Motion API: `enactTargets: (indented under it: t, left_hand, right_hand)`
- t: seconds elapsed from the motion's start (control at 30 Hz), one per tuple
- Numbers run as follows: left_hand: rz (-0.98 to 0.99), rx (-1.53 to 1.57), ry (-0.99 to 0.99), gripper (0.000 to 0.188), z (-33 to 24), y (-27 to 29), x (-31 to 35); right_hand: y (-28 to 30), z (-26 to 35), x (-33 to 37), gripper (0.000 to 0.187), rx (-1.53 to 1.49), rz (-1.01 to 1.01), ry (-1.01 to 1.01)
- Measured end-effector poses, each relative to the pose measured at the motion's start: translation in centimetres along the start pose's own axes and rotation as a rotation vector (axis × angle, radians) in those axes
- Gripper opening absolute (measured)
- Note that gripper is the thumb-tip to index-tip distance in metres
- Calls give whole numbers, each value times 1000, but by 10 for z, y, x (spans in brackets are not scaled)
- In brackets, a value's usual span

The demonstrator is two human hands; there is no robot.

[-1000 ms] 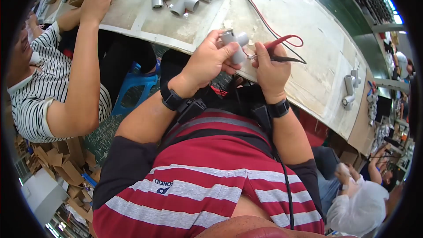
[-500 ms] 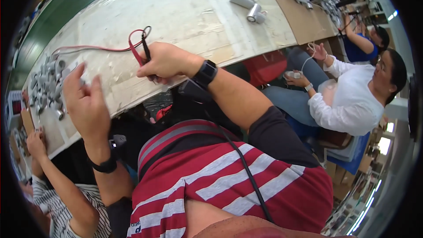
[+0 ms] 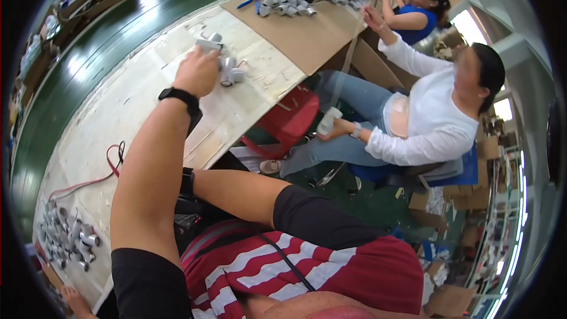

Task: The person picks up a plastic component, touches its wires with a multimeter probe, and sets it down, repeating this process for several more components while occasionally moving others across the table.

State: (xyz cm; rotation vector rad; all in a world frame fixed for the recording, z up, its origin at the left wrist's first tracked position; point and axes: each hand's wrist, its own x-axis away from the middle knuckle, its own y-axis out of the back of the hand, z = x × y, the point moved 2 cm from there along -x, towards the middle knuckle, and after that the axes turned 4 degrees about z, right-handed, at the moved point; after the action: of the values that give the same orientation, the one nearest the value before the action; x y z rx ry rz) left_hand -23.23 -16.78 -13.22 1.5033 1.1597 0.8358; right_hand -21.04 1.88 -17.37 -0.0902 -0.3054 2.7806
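Note:
My left arm reaches across the table, and my left hand (image 3: 198, 72) closes its fingers on a grey-white cylinder (image 3: 208, 45) in a small cluster. Beside that hand lie other cylinders (image 3: 227, 72) with silvery ends. My right forearm (image 3: 236, 190) comes in from the right. Its hand is hidden behind my left forearm, so its fingers and anything in them do not show. A red and black pair of test leads (image 3: 82, 185) runs over the table and disappears behind my left forearm.
A pile of grey and silver cylinders (image 3: 66, 233) lies on the near left of the table (image 3: 142, 106). Farther right, blue-handled pliers (image 3: 251, 1) and more cylinders lie on brown board (image 3: 295, 35). A person in white (image 3: 437, 106) sits right, beside a red stool (image 3: 289, 115).
My left hand has moved from beside the pile to the far cylinders and taken hold of one. My right hand, which held the test leads, is now hidden. The view has swung right.

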Motion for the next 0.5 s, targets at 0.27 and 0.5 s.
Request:
enactTargets:
  t: [0.27,0.5]
  left_hand:
    - [68,153,118,35,-20,70,73]
    - [-403,485,321,42,-39,130,326]
  right_hand:
    - [-12,2,2,18,118,-49,21]
    - [-13,28,15,18,401,-277,8]
